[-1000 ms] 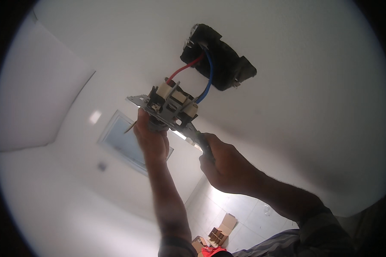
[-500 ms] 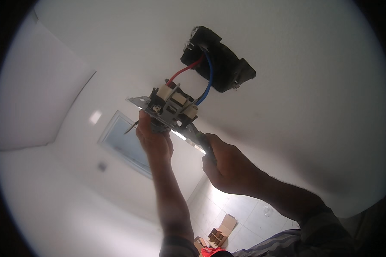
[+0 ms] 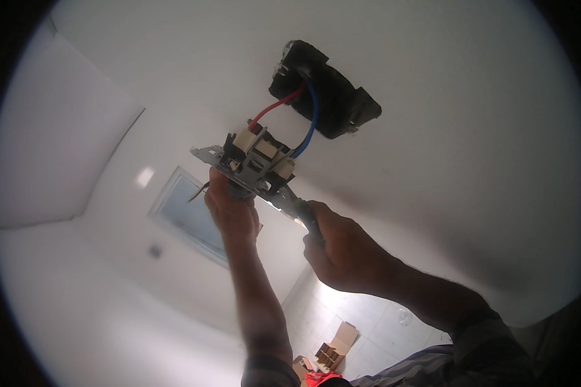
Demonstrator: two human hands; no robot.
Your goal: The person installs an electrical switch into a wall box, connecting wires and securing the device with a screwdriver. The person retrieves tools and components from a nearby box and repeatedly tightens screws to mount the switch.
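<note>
A socket or switch mechanism (image 3: 261, 161) with a grey metal plate and pale blocks hangs tilted below a dark wall box opening (image 3: 326, 97). A red wire (image 3: 274, 106) and a blue wire (image 3: 313, 119) join the two. My left hand (image 3: 229, 213) is closed on the underside of the mechanism, its fingertips partly hidden. A short thin wire or strip (image 3: 199, 192) sticks out beside it. My right hand (image 3: 336, 251) is wrapped round the dark handle of a tool (image 3: 310, 219), apparently a screwdriver, whose front end meets the plate's right side and is hard to make out.
A pale wall surrounds the box, with a light-blue framed panel (image 3: 177, 206) behind my left hand and a jutting surface (image 3: 58, 129) at left. Low on the tiled floor (image 3: 374, 322) lie an open cardboard box (image 3: 345, 333) and a red item (image 3: 319, 377).
My hands rose very slightly against the view about a second ago and now look almost still. The wall box has shifted a little leftward in the picture. Both grips are unchanged.
</note>
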